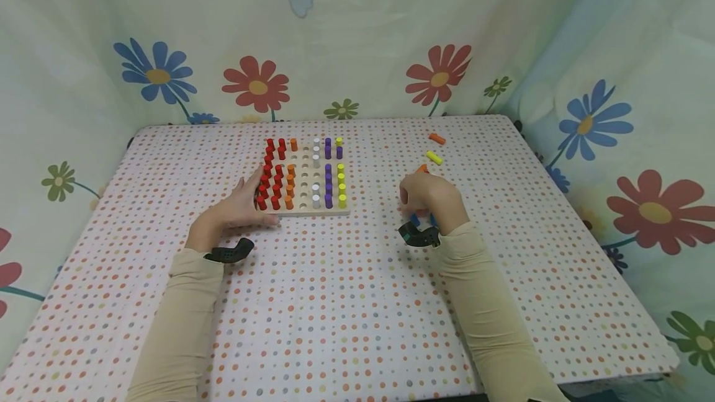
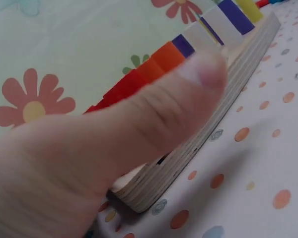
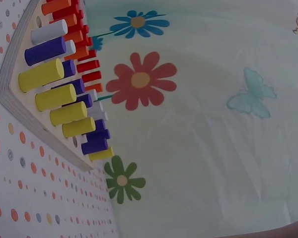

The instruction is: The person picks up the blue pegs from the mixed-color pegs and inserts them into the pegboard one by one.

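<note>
Left grip (image 1: 242, 203) wide around pegboard (image 1: 310, 212) corner; right grip (image 1: 429, 196) curled, hold unclear. Pegboard: five yellow pegs (image 1: 341, 190). Past right grip: one yellow peg (image 1: 434, 157), two orange pegs (image 1: 437, 138).

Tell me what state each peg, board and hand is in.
Pegboard: flat, partly filled
Red pegs: upright, seated
Seated orange pegs: upright
White pegs: upright, seated
Purple pegs: upright, seated
Seated yellow pegs: upright
Loose yellow peg: lying down
Far orange peg: lying down
Near orange peg: partly hidden
Blue pegs: partly hidden
Left hand: fingers extended, at pegboard's edge
Right hand: fingers curled, hold hidden
</note>
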`<state>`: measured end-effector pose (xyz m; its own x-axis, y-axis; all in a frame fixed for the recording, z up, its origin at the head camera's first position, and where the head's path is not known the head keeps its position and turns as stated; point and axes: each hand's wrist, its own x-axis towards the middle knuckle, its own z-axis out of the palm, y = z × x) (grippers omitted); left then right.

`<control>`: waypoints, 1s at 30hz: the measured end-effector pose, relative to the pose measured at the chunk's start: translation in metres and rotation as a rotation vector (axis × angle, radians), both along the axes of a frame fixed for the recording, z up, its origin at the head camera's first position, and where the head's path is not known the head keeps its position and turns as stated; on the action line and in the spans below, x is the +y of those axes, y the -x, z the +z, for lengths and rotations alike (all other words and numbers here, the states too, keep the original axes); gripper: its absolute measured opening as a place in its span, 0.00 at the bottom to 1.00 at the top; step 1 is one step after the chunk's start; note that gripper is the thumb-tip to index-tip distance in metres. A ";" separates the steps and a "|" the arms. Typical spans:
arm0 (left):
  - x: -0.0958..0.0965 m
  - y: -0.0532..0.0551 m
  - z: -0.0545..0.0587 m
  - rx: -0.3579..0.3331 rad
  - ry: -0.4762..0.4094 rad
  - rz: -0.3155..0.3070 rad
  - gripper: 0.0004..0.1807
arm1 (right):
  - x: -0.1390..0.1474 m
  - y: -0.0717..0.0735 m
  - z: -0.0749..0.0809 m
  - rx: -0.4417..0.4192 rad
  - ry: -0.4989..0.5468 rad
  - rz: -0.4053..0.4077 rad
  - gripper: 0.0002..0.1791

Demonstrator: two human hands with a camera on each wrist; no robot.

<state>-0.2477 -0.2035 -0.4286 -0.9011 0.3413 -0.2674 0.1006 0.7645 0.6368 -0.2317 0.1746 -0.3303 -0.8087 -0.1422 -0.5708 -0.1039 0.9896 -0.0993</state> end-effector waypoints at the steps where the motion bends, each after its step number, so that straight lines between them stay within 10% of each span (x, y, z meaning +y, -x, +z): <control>1: 0.000 -0.001 -0.001 0.007 0.011 0.001 0.76 | -0.001 0.000 -0.001 -0.007 -0.004 -0.007 0.11; 11: 0.007 0.003 -0.008 0.267 0.069 -0.012 0.76 | -0.007 0.003 -0.004 0.019 -0.004 0.004 0.13; 30: 0.019 0.004 -0.021 0.330 0.165 0.112 0.73 | -0.025 0.006 -0.022 0.073 0.006 0.117 0.12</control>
